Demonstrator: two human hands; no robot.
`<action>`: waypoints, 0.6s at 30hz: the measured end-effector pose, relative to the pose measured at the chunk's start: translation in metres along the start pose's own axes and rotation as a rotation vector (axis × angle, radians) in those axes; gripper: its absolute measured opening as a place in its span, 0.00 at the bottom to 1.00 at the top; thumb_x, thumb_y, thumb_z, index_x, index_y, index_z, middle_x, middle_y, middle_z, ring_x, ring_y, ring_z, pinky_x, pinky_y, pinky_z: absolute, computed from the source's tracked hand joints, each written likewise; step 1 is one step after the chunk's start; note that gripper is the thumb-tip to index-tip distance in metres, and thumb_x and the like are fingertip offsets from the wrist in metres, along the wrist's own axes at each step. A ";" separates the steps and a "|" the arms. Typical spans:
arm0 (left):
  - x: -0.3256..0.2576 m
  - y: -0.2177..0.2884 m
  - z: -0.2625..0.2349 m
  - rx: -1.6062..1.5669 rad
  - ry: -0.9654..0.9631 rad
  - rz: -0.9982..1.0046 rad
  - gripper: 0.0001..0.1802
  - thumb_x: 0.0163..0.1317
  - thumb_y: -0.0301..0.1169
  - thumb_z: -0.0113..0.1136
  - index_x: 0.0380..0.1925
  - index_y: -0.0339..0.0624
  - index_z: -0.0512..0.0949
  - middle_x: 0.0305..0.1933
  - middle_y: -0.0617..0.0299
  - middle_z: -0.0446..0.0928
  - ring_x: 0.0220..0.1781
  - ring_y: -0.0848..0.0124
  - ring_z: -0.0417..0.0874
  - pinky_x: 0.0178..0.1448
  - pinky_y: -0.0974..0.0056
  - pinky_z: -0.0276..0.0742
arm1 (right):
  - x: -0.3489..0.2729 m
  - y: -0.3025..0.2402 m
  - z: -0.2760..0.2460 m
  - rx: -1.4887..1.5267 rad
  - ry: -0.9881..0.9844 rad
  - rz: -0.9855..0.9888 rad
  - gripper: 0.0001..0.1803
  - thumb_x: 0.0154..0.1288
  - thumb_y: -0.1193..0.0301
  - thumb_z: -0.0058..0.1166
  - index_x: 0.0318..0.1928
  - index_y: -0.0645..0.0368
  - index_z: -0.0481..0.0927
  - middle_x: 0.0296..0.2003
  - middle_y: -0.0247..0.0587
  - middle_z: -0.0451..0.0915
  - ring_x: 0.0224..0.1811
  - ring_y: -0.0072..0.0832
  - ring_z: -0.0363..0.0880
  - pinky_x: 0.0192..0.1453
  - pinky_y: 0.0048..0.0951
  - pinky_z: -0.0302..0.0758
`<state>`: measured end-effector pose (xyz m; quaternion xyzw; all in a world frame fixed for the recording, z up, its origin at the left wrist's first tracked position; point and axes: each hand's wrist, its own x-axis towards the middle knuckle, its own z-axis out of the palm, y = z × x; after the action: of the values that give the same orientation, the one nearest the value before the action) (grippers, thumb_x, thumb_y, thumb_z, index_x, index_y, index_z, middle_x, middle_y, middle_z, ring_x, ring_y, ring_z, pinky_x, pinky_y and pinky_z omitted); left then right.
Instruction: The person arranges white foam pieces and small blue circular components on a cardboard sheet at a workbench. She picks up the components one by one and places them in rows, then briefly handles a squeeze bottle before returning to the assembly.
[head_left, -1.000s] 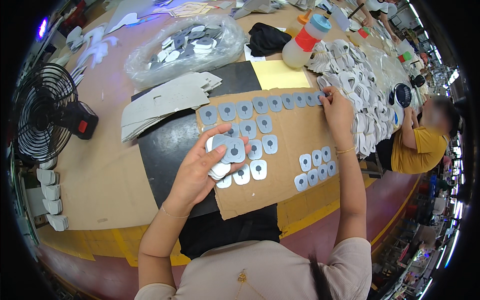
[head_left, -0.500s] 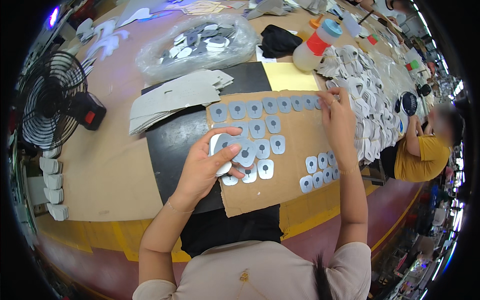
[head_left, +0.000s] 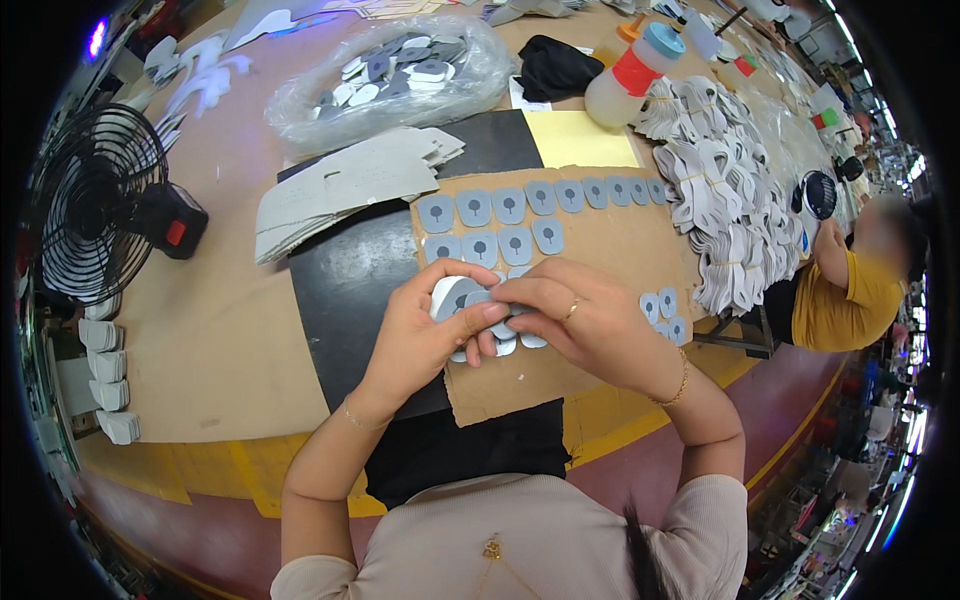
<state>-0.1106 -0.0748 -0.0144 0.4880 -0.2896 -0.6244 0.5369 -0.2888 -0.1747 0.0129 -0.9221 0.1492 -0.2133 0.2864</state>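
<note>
I am holding a small stack of grey and white patches in my left hand, thumb pressing from the near side and fingers curling behind. The stack is lying directly left of my right hand's fingertips and touching them, over the left part of a cardboard sheet. Its pieces are rounded squares with no clear long axis, fanning a little towards the right. My left hand is grasping it, so that hand is nearer. My right thumb and forefinger are almost meeting at the stack's right edge; knuckles are hiding whether they are gripping a piece, so I cannot tell. Beyond, a row of grey patches is running along the sheet's far edge.
</note>
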 end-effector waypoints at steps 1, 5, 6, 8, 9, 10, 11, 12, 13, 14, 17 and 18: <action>0.000 -0.001 0.001 -0.011 -0.013 0.013 0.11 0.65 0.27 0.61 0.46 0.37 0.75 0.29 0.57 0.80 0.27 0.74 0.82 0.28 0.71 0.77 | -0.001 -0.002 -0.002 0.011 -0.020 0.037 0.14 0.53 0.73 0.65 0.41 0.58 0.79 0.35 0.40 0.76 0.34 0.37 0.77 0.38 0.35 0.75; 0.001 0.000 -0.001 -0.075 0.015 0.038 0.12 0.68 0.28 0.57 0.48 0.36 0.73 0.30 0.54 0.80 0.30 0.71 0.84 0.32 0.70 0.80 | -0.004 0.006 -0.014 0.078 0.028 0.250 0.13 0.60 0.76 0.60 0.46 0.58 0.77 0.33 0.36 0.76 0.33 0.29 0.79 0.36 0.30 0.75; 0.002 0.001 -0.001 -0.073 0.037 0.039 0.12 0.68 0.28 0.56 0.48 0.35 0.72 0.30 0.51 0.81 0.30 0.69 0.85 0.33 0.69 0.80 | -0.006 0.014 -0.021 0.096 0.071 0.325 0.12 0.63 0.76 0.58 0.47 0.59 0.77 0.33 0.35 0.76 0.33 0.26 0.81 0.36 0.28 0.76; 0.002 0.002 0.001 -0.081 0.061 0.044 0.12 0.69 0.28 0.54 0.49 0.34 0.71 0.30 0.48 0.81 0.30 0.67 0.85 0.35 0.69 0.82 | -0.014 0.038 -0.027 0.483 0.198 0.602 0.09 0.66 0.75 0.56 0.46 0.62 0.76 0.33 0.34 0.77 0.32 0.22 0.82 0.33 0.23 0.77; 0.002 0.003 0.002 -0.087 0.071 0.050 0.12 0.70 0.28 0.53 0.49 0.34 0.71 0.30 0.48 0.81 0.30 0.67 0.85 0.36 0.68 0.82 | -0.017 0.050 -0.028 0.680 0.262 0.735 0.09 0.68 0.75 0.55 0.46 0.64 0.76 0.32 0.34 0.78 0.31 0.20 0.82 0.32 0.20 0.78; 0.001 0.004 0.002 -0.094 0.082 0.056 0.12 0.70 0.28 0.52 0.50 0.34 0.70 0.30 0.47 0.82 0.31 0.67 0.85 0.37 0.68 0.82 | -0.018 0.056 -0.030 0.664 0.236 0.790 0.09 0.68 0.74 0.55 0.46 0.64 0.75 0.32 0.34 0.78 0.31 0.20 0.83 0.32 0.19 0.78; 0.001 0.004 0.003 -0.095 0.076 0.053 0.12 0.70 0.28 0.52 0.50 0.34 0.70 0.30 0.47 0.82 0.31 0.67 0.86 0.37 0.68 0.82 | -0.021 0.062 -0.031 0.648 0.212 0.848 0.09 0.68 0.74 0.55 0.45 0.65 0.74 0.31 0.34 0.77 0.30 0.20 0.83 0.31 0.18 0.78; 0.001 0.004 0.003 -0.096 0.070 0.049 0.13 0.70 0.28 0.52 0.50 0.34 0.70 0.30 0.47 0.82 0.32 0.67 0.86 0.37 0.68 0.82 | -0.022 0.066 -0.030 0.631 0.188 0.906 0.09 0.69 0.73 0.56 0.44 0.65 0.73 0.31 0.34 0.77 0.29 0.20 0.83 0.30 0.17 0.78; 0.001 0.004 0.003 -0.096 0.063 0.046 0.13 0.70 0.28 0.52 0.50 0.34 0.70 0.30 0.47 0.82 0.32 0.67 0.86 0.38 0.68 0.83 | -0.022 0.070 -0.029 0.608 0.206 0.907 0.09 0.68 0.73 0.56 0.43 0.65 0.74 0.31 0.34 0.77 0.29 0.20 0.83 0.30 0.17 0.78; 0.001 0.004 0.002 -0.094 0.064 0.048 0.13 0.70 0.28 0.52 0.50 0.33 0.70 0.30 0.47 0.82 0.32 0.67 0.86 0.38 0.68 0.83 | -0.021 0.073 -0.027 0.588 0.223 0.907 0.09 0.68 0.72 0.57 0.43 0.65 0.74 0.30 0.34 0.77 0.29 0.20 0.83 0.30 0.17 0.78; 0.002 0.003 0.001 -0.089 0.067 0.049 0.13 0.70 0.28 0.52 0.50 0.33 0.70 0.31 0.47 0.82 0.33 0.67 0.86 0.38 0.68 0.83 | -0.020 0.080 -0.024 0.580 0.257 0.909 0.09 0.67 0.73 0.58 0.42 0.65 0.74 0.30 0.34 0.78 0.29 0.19 0.83 0.29 0.17 0.78; 0.002 0.002 0.000 -0.088 0.070 0.048 0.13 0.70 0.28 0.52 0.50 0.33 0.70 0.31 0.47 0.82 0.33 0.66 0.86 0.39 0.68 0.83 | -0.020 0.082 -0.023 0.587 0.265 0.909 0.09 0.67 0.73 0.58 0.42 0.65 0.74 0.30 0.34 0.78 0.29 0.19 0.83 0.29 0.17 0.78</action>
<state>-0.1099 -0.0775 -0.0128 0.4783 -0.2544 -0.6061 0.5823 -0.3295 -0.2424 -0.0240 -0.6118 0.5011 -0.2150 0.5731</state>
